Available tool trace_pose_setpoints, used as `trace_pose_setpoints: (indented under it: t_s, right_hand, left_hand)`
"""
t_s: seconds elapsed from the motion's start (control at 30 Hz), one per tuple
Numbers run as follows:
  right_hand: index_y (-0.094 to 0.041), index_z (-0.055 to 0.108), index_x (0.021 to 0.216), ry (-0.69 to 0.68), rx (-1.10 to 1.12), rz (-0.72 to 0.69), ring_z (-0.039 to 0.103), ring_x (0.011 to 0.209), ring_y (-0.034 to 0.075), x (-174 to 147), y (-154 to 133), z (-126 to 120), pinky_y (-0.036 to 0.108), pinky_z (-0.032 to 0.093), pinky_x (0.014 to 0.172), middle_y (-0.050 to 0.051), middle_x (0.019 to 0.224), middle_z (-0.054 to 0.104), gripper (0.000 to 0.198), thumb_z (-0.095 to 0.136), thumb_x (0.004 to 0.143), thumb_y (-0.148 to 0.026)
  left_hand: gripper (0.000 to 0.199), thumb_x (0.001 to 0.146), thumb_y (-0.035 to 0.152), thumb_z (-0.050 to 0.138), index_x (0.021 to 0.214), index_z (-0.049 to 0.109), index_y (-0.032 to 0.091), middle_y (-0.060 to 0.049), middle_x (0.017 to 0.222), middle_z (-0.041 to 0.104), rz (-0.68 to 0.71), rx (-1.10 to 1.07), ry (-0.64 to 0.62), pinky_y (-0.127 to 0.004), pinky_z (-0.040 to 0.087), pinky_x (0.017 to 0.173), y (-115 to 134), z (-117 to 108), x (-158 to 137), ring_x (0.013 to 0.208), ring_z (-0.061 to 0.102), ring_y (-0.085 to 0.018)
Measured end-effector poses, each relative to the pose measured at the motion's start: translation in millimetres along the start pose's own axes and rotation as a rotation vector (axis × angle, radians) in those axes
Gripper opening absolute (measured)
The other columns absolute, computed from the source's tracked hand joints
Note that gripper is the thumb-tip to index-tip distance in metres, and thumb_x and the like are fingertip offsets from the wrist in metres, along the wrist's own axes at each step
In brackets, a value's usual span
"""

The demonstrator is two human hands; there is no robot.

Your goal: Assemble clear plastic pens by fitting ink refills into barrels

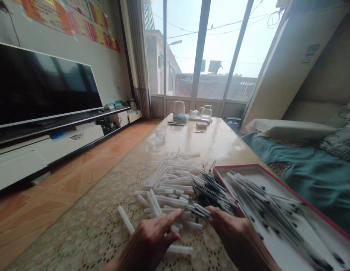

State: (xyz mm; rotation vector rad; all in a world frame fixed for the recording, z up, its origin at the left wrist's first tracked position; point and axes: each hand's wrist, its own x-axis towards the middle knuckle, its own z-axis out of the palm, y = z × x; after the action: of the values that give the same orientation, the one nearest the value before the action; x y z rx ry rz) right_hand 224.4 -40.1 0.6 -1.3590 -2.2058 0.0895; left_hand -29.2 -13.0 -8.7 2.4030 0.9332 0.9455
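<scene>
A heap of white pen barrels (172,180) lies on the table before me, with a bundle of dark-tipped pen refills (211,192) against its right side. My left hand (151,237) is low over the near barrels, thumb and index finger apart; a barrel shows partly behind the fingers. At the near edge of the refills, my right hand (237,229) has its fingertips closed at the end of a slim, pale grey pen (201,210). Its lower fingers are hidden. One loose barrel (125,219) lies left of my left hand, another (179,249) beneath it.
A red-rimmed white tray (248,167) at right holds several assembled-looking pens (262,199). Farther along the patterned table (87,222) stand a clear glass (160,134), a small box (201,125) and a glass jug (206,111). A teal-covered seat (313,165) borders the right side.
</scene>
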Motion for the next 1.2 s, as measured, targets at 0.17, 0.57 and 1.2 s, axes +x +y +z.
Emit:
trace_pose_setpoints:
  t_s: [0.17,0.57,1.2]
  right_hand:
    - [-0.023,0.049,0.081,-0.009,0.166,0.105,0.064,0.058,0.016,-2,-14,5,0.022,0.044,0.053,0.002,0.069,0.065,0.026,0.032,0.099,-0.03]
    - [-0.02,0.056,0.08,-0.127,0.403,0.022,0.059,0.053,0.014,0,-35,32,0.021,0.038,0.05,0.002,0.062,0.063,0.04,0.033,0.098,-0.047]
    - [-0.018,0.051,0.068,-0.112,1.005,0.539,0.03,0.044,0.008,-6,-28,28,0.021,0.023,0.043,-0.008,0.05,0.036,0.053,0.044,0.087,-0.067]
  left_hand:
    - [0.024,0.085,0.025,0.065,0.108,0.069,0.023,-0.002,0.075,0.072,-0.252,-0.267,0.196,-0.025,0.055,0.063,3,-1,0,0.065,0.067,-0.017]
    - [0.032,0.062,0.042,0.085,0.077,0.072,0.016,0.002,0.052,0.066,-0.72,-1.237,0.046,-0.014,0.042,0.036,18,14,1,0.037,0.055,-0.007]
    - [0.033,0.055,0.034,0.09,0.073,0.069,0.014,-0.002,0.054,0.072,-0.841,-1.219,0.23,-0.019,0.047,0.045,15,-2,4,0.047,0.064,-0.013]
